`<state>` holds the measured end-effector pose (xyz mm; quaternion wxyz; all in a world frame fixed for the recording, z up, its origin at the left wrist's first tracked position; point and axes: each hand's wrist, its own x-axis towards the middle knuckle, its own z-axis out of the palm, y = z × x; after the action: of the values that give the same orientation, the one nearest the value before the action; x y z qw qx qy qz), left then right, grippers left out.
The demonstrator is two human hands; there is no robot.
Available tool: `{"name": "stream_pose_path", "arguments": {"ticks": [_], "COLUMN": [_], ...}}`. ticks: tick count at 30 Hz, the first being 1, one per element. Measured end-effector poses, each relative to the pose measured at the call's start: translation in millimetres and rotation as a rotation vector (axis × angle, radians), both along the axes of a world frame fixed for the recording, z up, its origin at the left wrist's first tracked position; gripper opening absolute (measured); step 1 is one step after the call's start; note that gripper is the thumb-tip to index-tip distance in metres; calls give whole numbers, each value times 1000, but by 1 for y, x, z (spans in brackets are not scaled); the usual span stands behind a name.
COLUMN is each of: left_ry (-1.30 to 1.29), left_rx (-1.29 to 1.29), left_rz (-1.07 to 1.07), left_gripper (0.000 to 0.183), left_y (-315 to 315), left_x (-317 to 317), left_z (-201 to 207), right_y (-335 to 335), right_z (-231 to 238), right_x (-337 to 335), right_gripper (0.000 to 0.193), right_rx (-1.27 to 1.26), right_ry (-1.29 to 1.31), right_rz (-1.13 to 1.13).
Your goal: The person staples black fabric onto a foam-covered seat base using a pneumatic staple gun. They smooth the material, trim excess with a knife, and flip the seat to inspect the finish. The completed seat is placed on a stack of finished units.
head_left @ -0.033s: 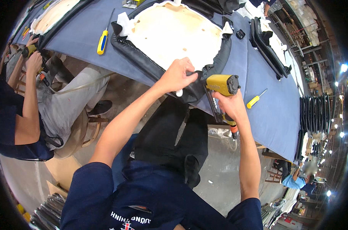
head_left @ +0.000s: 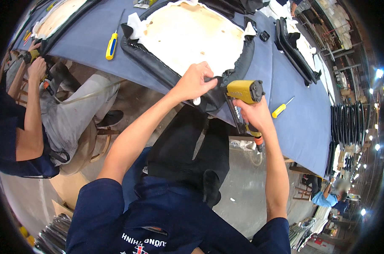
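Note:
A seat panel lies face down at the table's near edge, with a pale board (head_left: pixel 192 36) in the middle and a black cover (head_left: pixel 152 65) folded over its rim. White padding (head_left: pixel 135 24) pokes out at the corners. My left hand (head_left: pixel 195 82) is closed, pinching the black cover at the panel's near corner. A small white rounded end (head_left: pixel 196 101) shows below that hand; what it belongs to is hidden. In my right hand (head_left: pixel 256 113) is a yellow pneumatic staple gun (head_left: pixel 244 91), gripped by its handle, with its nose against or very close to the folded cover beside my left fingers.
Yellow-handled screwdrivers lie left (head_left: pixel 111 47) and right (head_left: pixel 279 111) of the panel on the blue-grey table (head_left: pixel 300 122). More black-covered panels (head_left: pixel 291 53) sit at right. A co-worker (head_left: pixel 31 118) sits at left with another staple gun. A small black object (head_left: pixel 264 36) lies beyond the panel.
The staple gun and my right hand have shifted very slightly up and left in the picture. My left hand keeps its pinch on the cover.

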<state>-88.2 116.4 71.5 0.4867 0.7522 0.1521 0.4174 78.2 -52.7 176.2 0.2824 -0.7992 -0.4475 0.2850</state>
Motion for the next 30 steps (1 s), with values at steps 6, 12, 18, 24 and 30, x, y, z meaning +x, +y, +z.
{"name": "stream_pose_path", "arguments": {"ticks": [6,12,18,24,30], "left_ry": [83,29,66,144,178], "left_rx": [19,125,50,104,133], "left_rz": [28,57,86,188,112], "left_gripper": [21,20,24,28,35], "left_y": [1,4,4,6,-9], "left_x": [0,2,0,-4,-40], "left_z": [-4,-12,-4,0,15], "right_y": [-10,-17,-18,-40,-112], "right_z": [-8,-19,-17,7,33], "right_x": [-12,-26,-18,-6,107], "right_gripper": [31,23,26,38,46], "right_rx": [30,86,148,11,52], "right_ry": [36,110,48,167,-149], "right_rz": [-42,-21,36,-34,-298]}}
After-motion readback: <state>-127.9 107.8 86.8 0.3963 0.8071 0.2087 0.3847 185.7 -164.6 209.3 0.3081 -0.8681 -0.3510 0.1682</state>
